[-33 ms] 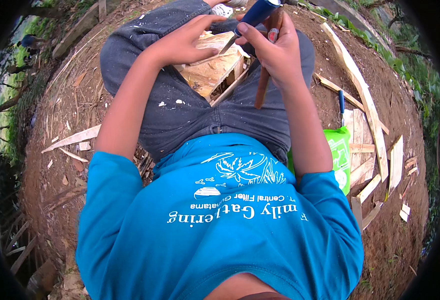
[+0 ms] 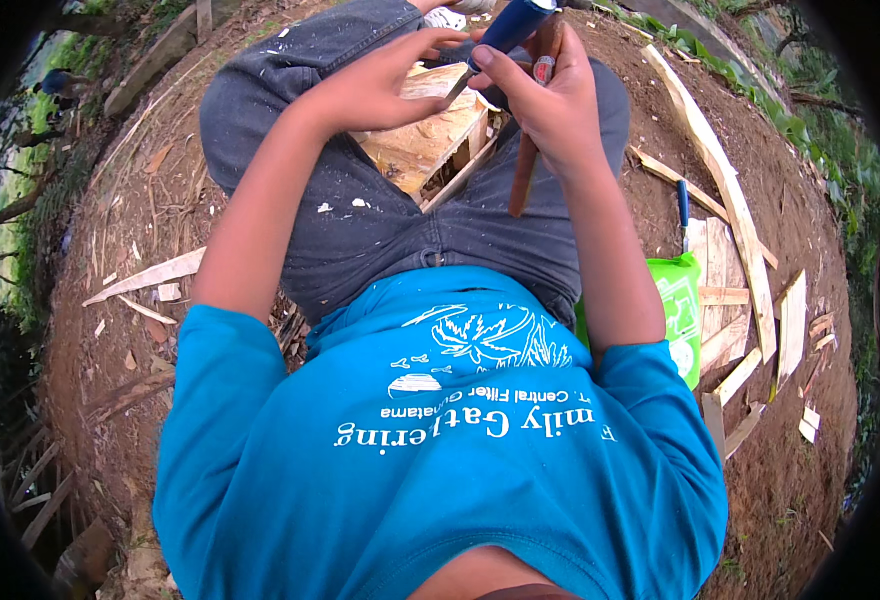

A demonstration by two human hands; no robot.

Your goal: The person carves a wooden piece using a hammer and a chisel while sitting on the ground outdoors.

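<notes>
My right hand [image 2: 563, 105] is closed around a chisel-like tool with a blue handle [image 2: 516, 26], its narrow metal blade [image 2: 459, 84] slanting down to the left. The same hand also has a brown wooden handle [image 2: 525, 178] in it, hanging toward my lap; what is at its upper end cannot be made out. Beside the blade tip is my left hand [image 2: 380, 85], fingers stretched out and thumb close to the metal. Below both hands, a pale carved wood block [image 2: 410, 150] with a hollow or gap at its right side sits between my crossed legs.
On the ground to the right lie a long pale wood strip [image 2: 715, 170], several offcuts, a green bag [image 2: 672, 290] and a second blue-handled tool [image 2: 683, 203]. At left is a pointed wood piece [image 2: 150, 277] among chips. Plants border the bare soil.
My left hand has shifted slightly up and to the right, its thumb rising along the blade. The right hand and its tools have barely moved.
</notes>
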